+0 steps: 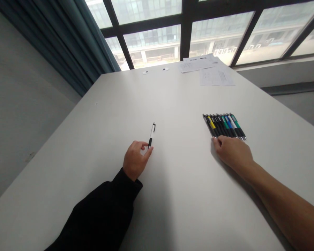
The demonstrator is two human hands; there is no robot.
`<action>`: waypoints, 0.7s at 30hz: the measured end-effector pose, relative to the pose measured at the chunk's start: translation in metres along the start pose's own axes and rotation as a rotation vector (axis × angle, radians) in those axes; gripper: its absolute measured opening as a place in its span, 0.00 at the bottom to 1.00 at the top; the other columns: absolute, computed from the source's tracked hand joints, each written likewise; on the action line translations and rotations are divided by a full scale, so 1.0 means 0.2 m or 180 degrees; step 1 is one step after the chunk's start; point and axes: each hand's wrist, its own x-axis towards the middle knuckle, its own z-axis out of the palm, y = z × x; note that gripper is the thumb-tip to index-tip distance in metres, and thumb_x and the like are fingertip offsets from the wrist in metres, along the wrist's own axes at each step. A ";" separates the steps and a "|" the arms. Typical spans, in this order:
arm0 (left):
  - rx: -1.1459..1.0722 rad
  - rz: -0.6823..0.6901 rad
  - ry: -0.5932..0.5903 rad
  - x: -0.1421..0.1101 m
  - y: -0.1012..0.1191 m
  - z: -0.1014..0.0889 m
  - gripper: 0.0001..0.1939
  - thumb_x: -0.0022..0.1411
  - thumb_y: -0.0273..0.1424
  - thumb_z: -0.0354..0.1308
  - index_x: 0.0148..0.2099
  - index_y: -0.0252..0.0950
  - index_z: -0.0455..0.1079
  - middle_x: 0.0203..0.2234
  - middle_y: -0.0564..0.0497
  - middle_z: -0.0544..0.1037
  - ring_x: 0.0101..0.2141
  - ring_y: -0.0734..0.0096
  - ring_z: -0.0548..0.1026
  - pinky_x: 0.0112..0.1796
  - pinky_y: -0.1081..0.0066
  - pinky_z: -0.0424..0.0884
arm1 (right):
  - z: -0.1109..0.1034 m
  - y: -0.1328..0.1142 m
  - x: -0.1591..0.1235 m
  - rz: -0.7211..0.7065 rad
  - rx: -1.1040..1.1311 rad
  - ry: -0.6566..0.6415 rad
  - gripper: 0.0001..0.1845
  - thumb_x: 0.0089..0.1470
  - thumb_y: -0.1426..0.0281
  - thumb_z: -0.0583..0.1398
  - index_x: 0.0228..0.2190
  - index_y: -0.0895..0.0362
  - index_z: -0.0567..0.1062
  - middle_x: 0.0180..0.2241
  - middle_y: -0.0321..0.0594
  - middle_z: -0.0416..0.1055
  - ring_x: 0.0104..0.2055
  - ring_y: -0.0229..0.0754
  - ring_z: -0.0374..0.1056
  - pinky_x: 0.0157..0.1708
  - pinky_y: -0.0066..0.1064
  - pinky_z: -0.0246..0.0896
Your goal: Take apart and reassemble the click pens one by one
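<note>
Head view: a lone white pen [151, 135] at the left hand's [136, 158] fingertips, a row of pens [224, 126] beyond the right hand [234, 151].
The left thumb and forefinger pinch the white pen's dark lower end, its barrel pointing away from the grip; whether it is lifted off the white table [183, 188] I cannot tell. Well to the right of that pinch, the row lies side by side, ends roughly level, so this grouping looks largely done; only the white pen shows outside it. The right hand curls at the row's near ends; whether its fingers press on any pen is hidden. Far beyond both hands lie loose papers [216, 77].
</note>
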 end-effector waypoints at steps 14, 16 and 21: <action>-0.1831 0.0656 -0.0647 -0.11 0.18 -0.01 0.04 0.65 0.29 0.62 0.41 0.36 0.76 0.29 0.54 0.72 0.26 0.76 0.67 0.29 0.74 0.65 | 0.06 -0.01 -0.20 -0.1229 0.3372 -0.0358 0.20 0.65 0.56 0.59 0.52 0.54 0.72 0.36 0.42 0.79 0.29 0.42 0.74 0.28 0.33 0.69; -0.1995 0.0760 -0.0715 -0.11 0.18 -0.01 0.03 0.64 0.28 0.63 0.41 0.36 0.77 0.29 0.53 0.71 0.26 0.77 0.66 0.29 0.75 0.65 | 0.06 -0.02 -0.22 -0.1226 0.3586 -0.0420 0.14 0.65 0.59 0.60 0.46 0.54 0.75 0.31 0.39 0.78 0.27 0.40 0.72 0.28 0.32 0.70; -0.2464 0.0533 -0.0680 -0.10 0.16 -0.01 0.06 0.62 0.32 0.67 0.41 0.35 0.80 0.30 0.50 0.75 0.26 0.77 0.68 0.29 0.75 0.66 | 0.06 -0.02 -0.22 -0.1096 0.3999 -0.0476 0.11 0.62 0.60 0.64 0.41 0.54 0.76 0.29 0.39 0.79 0.27 0.39 0.73 0.29 0.31 0.72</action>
